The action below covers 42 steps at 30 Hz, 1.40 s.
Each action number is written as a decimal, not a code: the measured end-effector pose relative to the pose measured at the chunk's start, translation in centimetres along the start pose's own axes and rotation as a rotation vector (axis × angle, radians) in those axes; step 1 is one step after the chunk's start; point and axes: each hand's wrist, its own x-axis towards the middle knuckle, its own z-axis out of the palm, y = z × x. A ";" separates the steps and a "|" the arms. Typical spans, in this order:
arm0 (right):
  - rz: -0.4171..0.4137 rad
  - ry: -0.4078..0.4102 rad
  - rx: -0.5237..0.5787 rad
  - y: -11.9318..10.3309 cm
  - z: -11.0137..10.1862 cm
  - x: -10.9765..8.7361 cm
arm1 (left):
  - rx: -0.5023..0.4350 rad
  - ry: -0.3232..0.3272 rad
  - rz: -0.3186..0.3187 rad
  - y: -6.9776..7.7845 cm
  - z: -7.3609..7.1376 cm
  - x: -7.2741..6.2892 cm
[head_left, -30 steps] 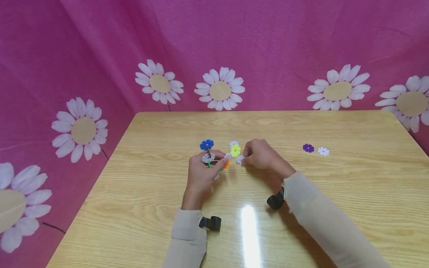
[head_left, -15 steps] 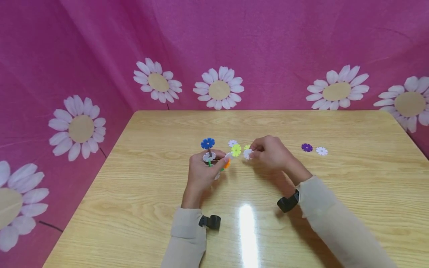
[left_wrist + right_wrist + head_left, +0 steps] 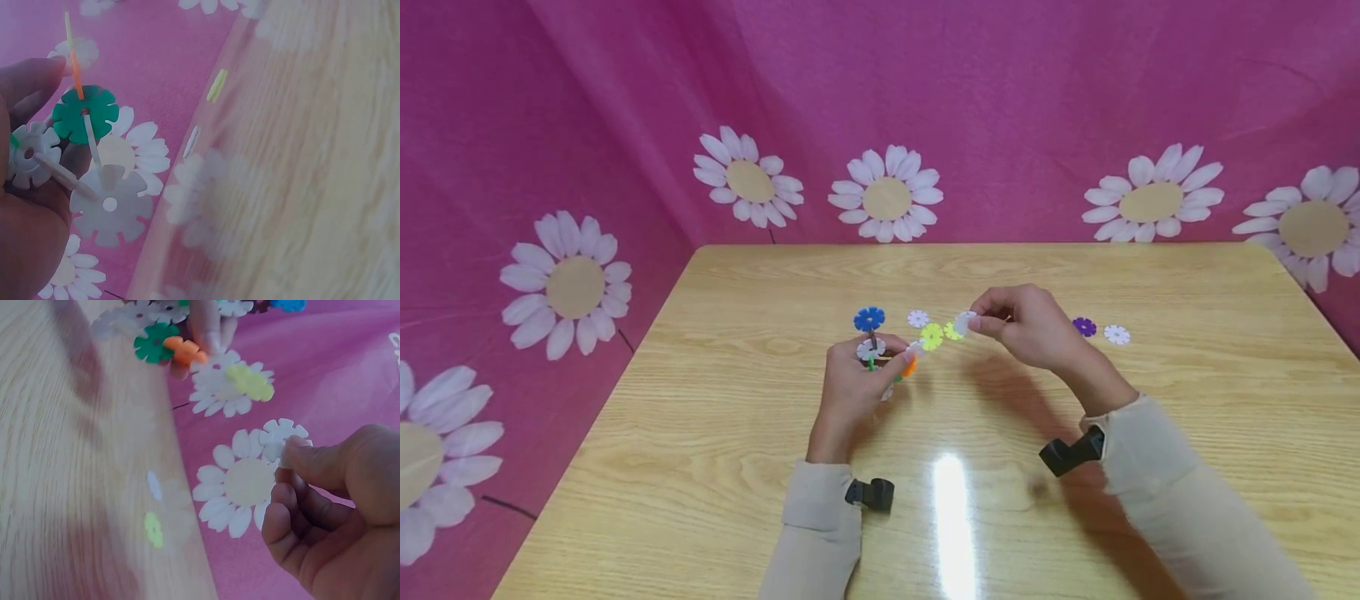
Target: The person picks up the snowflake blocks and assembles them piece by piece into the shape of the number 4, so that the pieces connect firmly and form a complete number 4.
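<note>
My left hand [image 3: 857, 383] grips a chain of notched flower-shaped plastic discs. A blue disc [image 3: 869, 318] stands at its top, with a green disc [image 3: 103, 114] and a large white disc [image 3: 122, 219] below. On its right side are an orange disc [image 3: 186, 351] and a yellow disc [image 3: 251, 382]. Raised above the table, my right hand [image 3: 1026, 325] pinches a single white disc [image 3: 281, 434] between thumb and fingers. That disc is apart from the chain, as the right wrist view shows.
A loose white disc [image 3: 917, 318] and a loose yellow disc [image 3: 953, 331] lie on the wooden table [image 3: 737, 333] beyond the hands. Farther right lie a purple disc [image 3: 1084, 327] and another white disc [image 3: 1117, 335]. A pink curtain [image 3: 1000, 108] with printed daisies surrounds the table.
My right hand has moved up and to the right, away from the chain, carrying the white disc. The loose yellow disc has come into sight. My left hand has stayed nearly still.
</note>
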 end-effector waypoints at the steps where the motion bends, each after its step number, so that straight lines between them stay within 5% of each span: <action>1: -0.009 0.003 0.008 -0.1 -0.1 0.0 | 0.003 -0.001 -0.001 0.0 0.0 0.0; 27: -0.081 0.013 0.051 -1.0 0.5 -0.2 | 0.020 -0.066 -0.028 0.2 0.5 0.0; 42: -0.052 0.057 0.047 -0.9 1.2 -0.5 | 0.047 -0.042 0.053 0.2 1.2 0.0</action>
